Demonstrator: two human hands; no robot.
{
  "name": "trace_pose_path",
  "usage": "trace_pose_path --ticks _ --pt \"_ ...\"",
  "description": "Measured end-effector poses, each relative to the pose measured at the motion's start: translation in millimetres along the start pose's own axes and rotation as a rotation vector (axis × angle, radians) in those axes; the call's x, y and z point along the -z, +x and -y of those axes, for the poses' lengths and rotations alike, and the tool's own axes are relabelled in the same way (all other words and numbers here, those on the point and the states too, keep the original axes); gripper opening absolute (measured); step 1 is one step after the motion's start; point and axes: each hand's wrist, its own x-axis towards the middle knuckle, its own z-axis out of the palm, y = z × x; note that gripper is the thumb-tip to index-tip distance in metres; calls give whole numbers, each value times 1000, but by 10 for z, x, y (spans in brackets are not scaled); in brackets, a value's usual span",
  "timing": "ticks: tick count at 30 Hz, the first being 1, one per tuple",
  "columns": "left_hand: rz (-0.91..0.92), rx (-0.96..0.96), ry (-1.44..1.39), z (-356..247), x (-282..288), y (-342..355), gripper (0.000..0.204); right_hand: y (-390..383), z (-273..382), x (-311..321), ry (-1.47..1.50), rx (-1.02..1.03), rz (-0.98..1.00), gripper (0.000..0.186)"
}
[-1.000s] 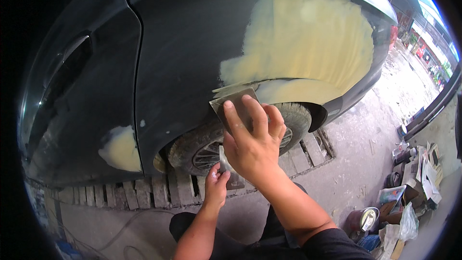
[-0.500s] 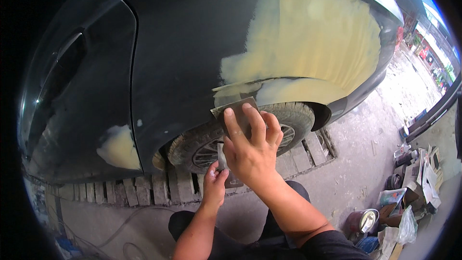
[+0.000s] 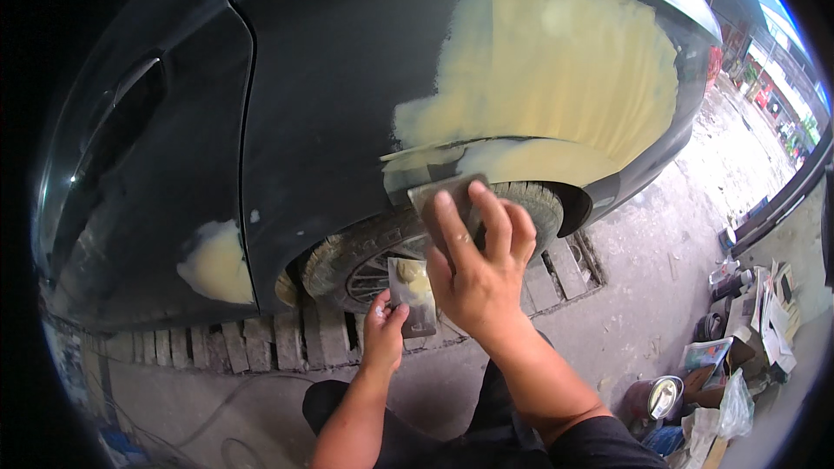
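In my right hand (image 3: 486, 274) is a dark, flat putty spreader (image 3: 452, 200), fingers pressed along its face. It is at the lower edge of the wheel arch, in front of the tyre (image 3: 530, 204); whether it touches the panel I cannot tell. My left hand (image 3: 384, 330) pinches a small flat plate (image 3: 421, 317) with a dab of yellowish body filler (image 3: 413, 276) on it. Above both hands, a broad layer of pale yellow filler (image 3: 565, 61) covers the dark car's rear panel (image 3: 339, 78) and runs down to the arch. A smaller filler patch (image 3: 217, 265) sits low on the door.
Wooden slats (image 3: 239, 347) lie on the floor beneath the car. At the right stand an open paint can (image 3: 651, 399), a crumpled clear plastic bag (image 3: 737, 404), papers (image 3: 776, 321) and several small cans. A hose (image 3: 217, 408) curls over the floor at lower left.
My right hand has moved right and slightly down with the spreader, away from the arch's left end. The plate in my left hand now shows its face and filler.
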Motion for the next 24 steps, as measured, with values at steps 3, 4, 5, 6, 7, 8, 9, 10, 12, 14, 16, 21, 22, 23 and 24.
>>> trace_pose_path --ticks 3,4,5,6,7,8,9,10,12,14,16,21,22,23,24 --pt "-7 9 -20 -37 -36 -3 45 241 64 13 -54 35 -5 57" --pt "4 4 -20 -22 -24 11 45 286 122 7 -41 37 8 61" --pt "14 -1 -20 8 0 32 45 283 165 -45 -60 40 13 62" --pt "24 -7 -20 34 23 54 44 248 188 -92 -66 40 20 62" --pt "19 -12 -25 61 47 73 45 185 199 -139 -71 40 27 62" --pt "14 -16 -29 87 71 90 45 99 184 -214 -73 42 33 62" --pt "14 -16 -35 111 70 99 45 -13 141 -294 -83 43 40 61" --pt "11 -9 -35 85 45 91 45 -95 106 -339 -91 43 47 61" --pt "2 1 -32 17 20 69 47 -186 56 -371 -85 27 40 59" --pt "-59 16 16 30 12 19 47 -266 31 -294 -58 -19 83 60" --pt "-59 7 16 -4 -2 26 47 -203 -12 -191 -32 -6 11 62" --pt "8 -6 5 11 -2 59 46 172 -91 -39 -58 13 -69 63" --pt "4 -6 4 9 -15 59 45 207 -97 -53 -62 13 -73 63" --pt "-1 -7 3 8 -28 53 45 235 -93 -78 -66 14 -77 63" --pt "-7 -5 1 8 -42 41 44 236 -93 -105 -71 14 -77 63"
